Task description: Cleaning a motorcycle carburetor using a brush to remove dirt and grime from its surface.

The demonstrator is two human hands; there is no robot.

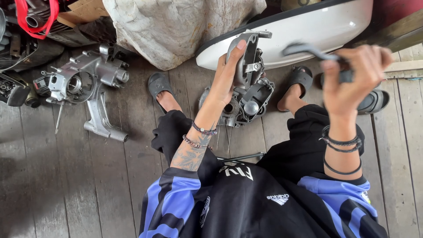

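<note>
The engine casing is stood upright on the floor between the feet; its top is gripped by the left hand; right of it, a dark tool is held raised in the closed right hand.

Soft, even daylight is falling across the wooden floor, leaving it dull and without hard shadows; a faint darker patch is lying at the lower left. A mild sheen is showing on the white curved panel at top. The right hand and the dark tool it grips are smearing with motion blur, while the left hand and engine casing are staying sharp. Wide-angle bending is curving the edges.
</note>
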